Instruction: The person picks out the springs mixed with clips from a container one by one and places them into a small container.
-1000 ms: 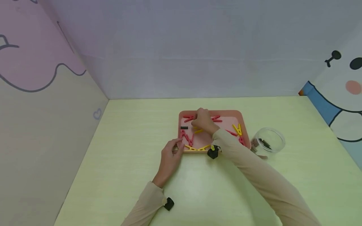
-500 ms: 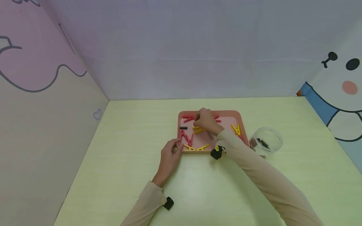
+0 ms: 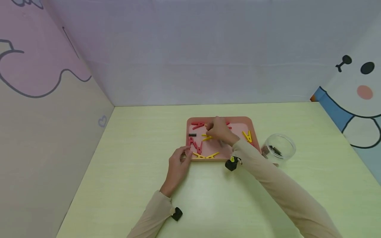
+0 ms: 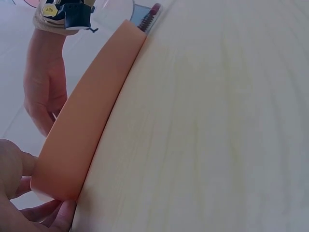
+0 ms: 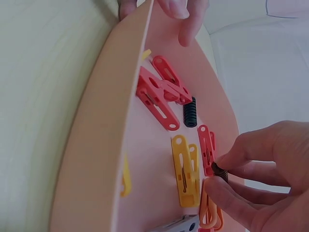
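Observation:
A shallow pink tray (image 3: 251, 124) holds red, yellow and orange clothespins. My left hand (image 3: 178, 167) holds its near left corner, fingers on both sides of the tray wall (image 4: 89, 111) in the left wrist view. Over the tray's far half, my right hand (image 3: 221, 130) pinches a small dark spring (image 5: 219, 170) between thumb and fingertips. Just below it lie a red clothespin (image 5: 207, 145) and an orange one (image 5: 209, 215). A yellow clothespin (image 5: 185, 169) sits nearby. Another black spring (image 5: 190, 113) lies by the tray's left wall, near two red clothespins (image 5: 161, 99).
A clear round jar (image 3: 291, 149) with several dark springs (image 3: 275, 150) stands just right of the tray. Inside the tray, a grey piece (image 5: 178, 224) shows at the bottom of the right wrist view. Walls close off the table (image 3: 143, 132) behind and at left.
My right hand has shifted a little to the right over the tray, uncovering more of the middle yellow clothespin. The left hand stays at the corner. The head view has drifted slightly.

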Demonstrator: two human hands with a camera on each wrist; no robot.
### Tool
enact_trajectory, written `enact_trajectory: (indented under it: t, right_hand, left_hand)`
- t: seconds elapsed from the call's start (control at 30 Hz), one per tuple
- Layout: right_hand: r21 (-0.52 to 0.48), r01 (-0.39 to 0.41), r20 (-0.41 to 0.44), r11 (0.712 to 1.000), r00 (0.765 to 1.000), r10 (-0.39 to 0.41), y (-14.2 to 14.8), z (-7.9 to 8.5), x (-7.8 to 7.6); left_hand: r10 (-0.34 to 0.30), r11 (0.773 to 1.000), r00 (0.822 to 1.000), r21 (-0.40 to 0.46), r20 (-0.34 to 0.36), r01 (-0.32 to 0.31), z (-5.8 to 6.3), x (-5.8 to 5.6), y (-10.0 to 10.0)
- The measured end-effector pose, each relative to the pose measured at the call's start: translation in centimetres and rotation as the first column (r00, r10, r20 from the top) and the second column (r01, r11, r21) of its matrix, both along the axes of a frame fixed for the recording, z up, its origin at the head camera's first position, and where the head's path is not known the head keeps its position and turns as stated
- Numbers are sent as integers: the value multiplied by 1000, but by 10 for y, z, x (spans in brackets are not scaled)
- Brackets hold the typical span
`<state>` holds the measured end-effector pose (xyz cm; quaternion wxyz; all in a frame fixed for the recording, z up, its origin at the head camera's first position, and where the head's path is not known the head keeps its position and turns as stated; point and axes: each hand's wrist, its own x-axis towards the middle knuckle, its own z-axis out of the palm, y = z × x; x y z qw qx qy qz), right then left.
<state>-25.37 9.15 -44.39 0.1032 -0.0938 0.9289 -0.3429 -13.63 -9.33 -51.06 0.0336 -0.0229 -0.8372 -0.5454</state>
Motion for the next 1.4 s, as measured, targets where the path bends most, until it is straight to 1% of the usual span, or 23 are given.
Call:
enact_trajectory:
  t: [0.2, 0.33, 0.5, 0.77, 0.97, 1.23, 1.4]
  right_hand:
    - [-7, -17, -15, 1000, 1000, 17, 7, 0, 3]
    - [-11, -21, -1, 1000, 1000, 21, 11, 4, 7]
    - [-12, -29, -8, 1000, 1000, 28, 14, 9, 11]
    - [-26, -46, -27, 999, 999, 45, 18, 13, 17]
    - [-6, -20, -10, 1000, 1000, 20, 21, 16, 19]
    - [-17, -6, -42, 1000, 999, 5, 26, 23, 25]
    - [-17, 4, -34, 1000, 999, -5, 29, 29, 29]
  left_hand:
    - [-4, 1000, 1000, 3, -10, 4, 0, 0, 0]
    - [-2, 1000, 1000, 2, -14, 2, 0, 0, 0]
    - [1, 1000, 1000, 0, -21, -1, 0, 0, 0]
    - [10, 1000, 1000, 2, 9, -10, 2, 1, 1]
    - [12, 1000, 1000, -1, 3, -12, 2, 1, 0]
    - [14, 1000, 1000, 0, -4, -14, -1, -1, -1]
    - [10, 1000, 1000, 2, -8, -10, -1, -1, 0]
